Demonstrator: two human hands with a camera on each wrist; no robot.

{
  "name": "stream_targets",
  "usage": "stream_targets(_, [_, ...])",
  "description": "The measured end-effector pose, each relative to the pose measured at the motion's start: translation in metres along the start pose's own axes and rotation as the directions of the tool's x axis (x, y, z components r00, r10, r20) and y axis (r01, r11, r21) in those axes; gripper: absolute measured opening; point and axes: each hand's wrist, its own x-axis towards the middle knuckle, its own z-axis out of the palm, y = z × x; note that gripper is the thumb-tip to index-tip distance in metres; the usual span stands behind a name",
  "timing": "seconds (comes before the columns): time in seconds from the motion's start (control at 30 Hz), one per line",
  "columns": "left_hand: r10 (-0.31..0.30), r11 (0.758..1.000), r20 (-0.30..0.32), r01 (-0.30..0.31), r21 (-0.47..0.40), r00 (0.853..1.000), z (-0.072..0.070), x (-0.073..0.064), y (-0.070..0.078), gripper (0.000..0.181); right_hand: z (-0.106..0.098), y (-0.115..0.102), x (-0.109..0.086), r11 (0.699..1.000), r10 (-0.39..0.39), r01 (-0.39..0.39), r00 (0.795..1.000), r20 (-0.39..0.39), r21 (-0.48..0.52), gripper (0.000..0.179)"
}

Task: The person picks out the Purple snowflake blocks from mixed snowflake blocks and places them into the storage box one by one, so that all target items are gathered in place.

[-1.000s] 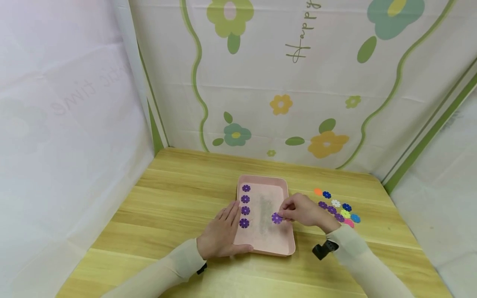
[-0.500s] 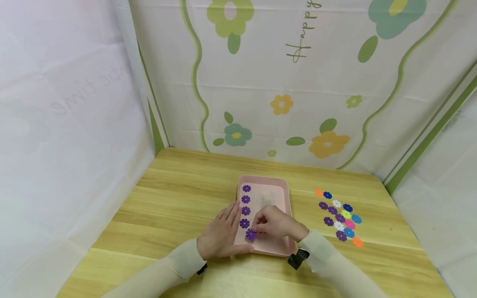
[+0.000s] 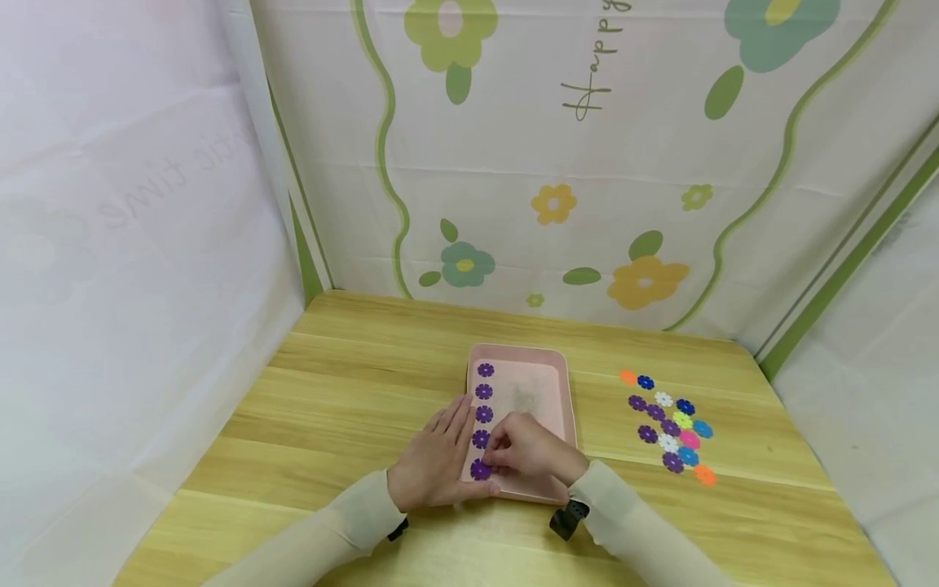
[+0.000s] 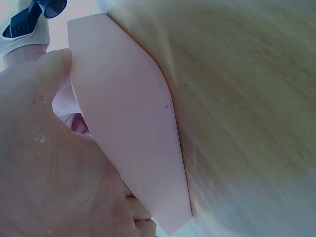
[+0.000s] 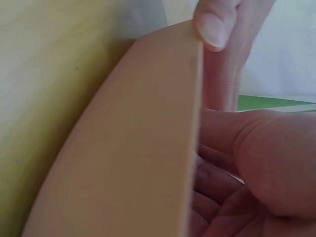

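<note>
Head view: right hand pinches a purple disc at near left in the tray; left hand, fingers straight, rests on its left rim. Wrist views show outer wall, not disc.

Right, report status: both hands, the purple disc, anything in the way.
Left hand against pink tray. Right hand pinching purple snowflake disc, near end of purple column. Left thumb close; no blockage visible.
</note>
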Motion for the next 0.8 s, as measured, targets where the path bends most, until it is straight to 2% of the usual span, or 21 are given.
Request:
stream_targets(0.17, [0.004, 1.000, -0.003, -0.004, -0.028, 1.000, -0.007, -0.002, 0.002, 0.118, -0.002, 0.003, -0.001, 0.998, 0.006, -0.007, 1.000, -0.017, -0.060, 0.011])
stream_targets(0.33, [-0.022, 0.998, 0.015, 0.023, -0.051, 1.000, -0.006, -0.001, 0.002, 0.118, -0.018, 0.005, -0.007, 0.995, -0.002, -0.005, 0.998, -0.062, -0.102, 0.007])
stream_targets(0.6, [-0.029, 0.999, 0.027, 0.030, -0.044, 0.999, -0.004, 0.000, 0.003, 0.120, -0.064, 0.013, -0.034, 0.989, 0.044, -0.070, 0.981, -0.187, -0.132, 0.007])
stream_targets(0.8, [-0.020, 0.998, 0.047, 0.023, -0.062, 0.999, -0.012, -0.001, 0.004, 0.118, -0.106, 0.037, -0.061, 0.972, 0.075, -0.138, 0.950, -0.304, -0.191, 0.009])
